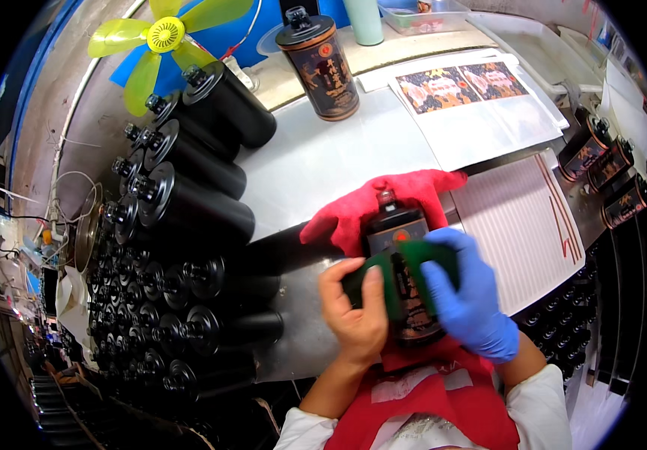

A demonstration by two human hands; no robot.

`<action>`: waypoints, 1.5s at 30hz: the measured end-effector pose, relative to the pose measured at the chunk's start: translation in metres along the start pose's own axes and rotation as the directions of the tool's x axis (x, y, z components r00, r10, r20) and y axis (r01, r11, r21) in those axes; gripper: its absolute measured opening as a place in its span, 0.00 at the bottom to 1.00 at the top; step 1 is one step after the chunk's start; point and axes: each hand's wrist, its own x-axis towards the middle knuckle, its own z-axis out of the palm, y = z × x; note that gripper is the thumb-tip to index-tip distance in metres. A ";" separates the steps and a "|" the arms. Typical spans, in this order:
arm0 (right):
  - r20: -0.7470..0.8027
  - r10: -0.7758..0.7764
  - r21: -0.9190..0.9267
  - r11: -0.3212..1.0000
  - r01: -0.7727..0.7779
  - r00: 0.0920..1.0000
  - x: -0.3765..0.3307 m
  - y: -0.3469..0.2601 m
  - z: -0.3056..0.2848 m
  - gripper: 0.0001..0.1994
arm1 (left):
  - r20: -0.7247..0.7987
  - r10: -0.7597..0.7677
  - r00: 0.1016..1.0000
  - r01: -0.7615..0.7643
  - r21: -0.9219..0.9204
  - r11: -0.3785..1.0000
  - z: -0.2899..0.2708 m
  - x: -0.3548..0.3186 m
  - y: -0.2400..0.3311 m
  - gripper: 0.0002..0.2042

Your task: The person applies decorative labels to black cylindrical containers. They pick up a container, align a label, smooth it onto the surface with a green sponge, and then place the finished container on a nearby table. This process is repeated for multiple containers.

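Bottle (411, 304) lies on red cloth (338, 217), neck (386, 198) pointing away; bare left hand (353, 313) and blue-gloved right hand (464, 292) flank its long axis, about equally near, each gripping green padding (430, 259).

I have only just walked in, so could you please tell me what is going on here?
The person's bare left hand and blue-gloved right hand hold dark green pads against a decorated black bottle; a red cloth shows around its neck end. More dark bottles crowd the left, another decorated bottle stands farther back, and a pale striped sheet lies to the right.
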 end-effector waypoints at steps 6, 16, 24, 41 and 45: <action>-0.018 0.329 0.376 0.877 -0.298 0.944 -0.014 0.053 -0.004 0.15 | 0.005 -0.203 0.979 0.201 -0.168 0.965 -0.001 -0.018 -0.036 0.09; 0.039 0.433 0.425 0.808 -0.407 0.901 -0.024 0.106 0.006 0.14 | 0.020 -0.200 0.980 0.201 -0.100 0.974 -0.004 -0.029 -0.060 0.09; -0.141 0.052 -0.098 0.993 -0.066 0.989 -0.025 -0.001 -0.005 0.13 | 0.040 0.032 0.999 -0.034 0.055 0.998 -0.008 -0.030 0.016 0.09; -0.073 0.365 0.568 0.780 -0.262 0.928 -0.047 0.102 0.010 0.16 | -0.017 -0.279 0.960 0.274 -0.145 0.951 -0.011 -0.064 -0.060 0.08; -0.049 0.373 0.603 0.751 -0.270 0.927 -0.030 0.102 0.010 0.17 | 0.043 -0.181 0.983 0.177 0.077 0.981 -0.014 -0.063 -0.062 0.09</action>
